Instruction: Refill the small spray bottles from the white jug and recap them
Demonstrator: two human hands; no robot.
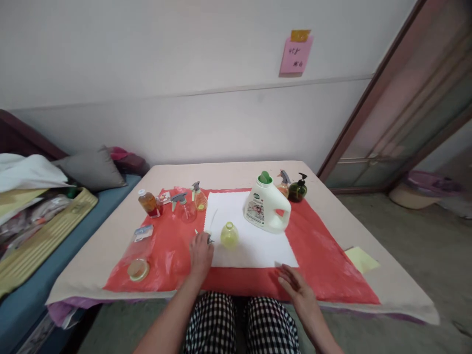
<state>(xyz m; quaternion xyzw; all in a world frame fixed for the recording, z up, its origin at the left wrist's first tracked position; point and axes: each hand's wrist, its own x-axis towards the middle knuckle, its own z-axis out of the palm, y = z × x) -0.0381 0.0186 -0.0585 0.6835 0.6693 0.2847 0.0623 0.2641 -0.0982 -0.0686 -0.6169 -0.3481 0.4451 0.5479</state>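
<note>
My left hand (201, 253) is closed over a spray head (210, 240) at the left edge of the white sheet (254, 253). Most of that spray head is hidden by my fingers; a thin clear tube sticks up beyond it. Just to the right stands a small round yellow bottle (229, 237), upright with its neck uncovered. Behind it on the sheet is a large white detergent jug (263, 206) with a green piece at its mouth. My right hand (299, 290) is open above the red cover (332, 275), near the sheet's front right corner, holding nothing.
Spray bottles (188, 211) and a bottle of amber liquid (148, 202) stand at the left. A round lidded container (138, 269) lies front left. A dark green pump bottle (297, 191) is behind the jug. A yellow paper (361, 259) lies at the right.
</note>
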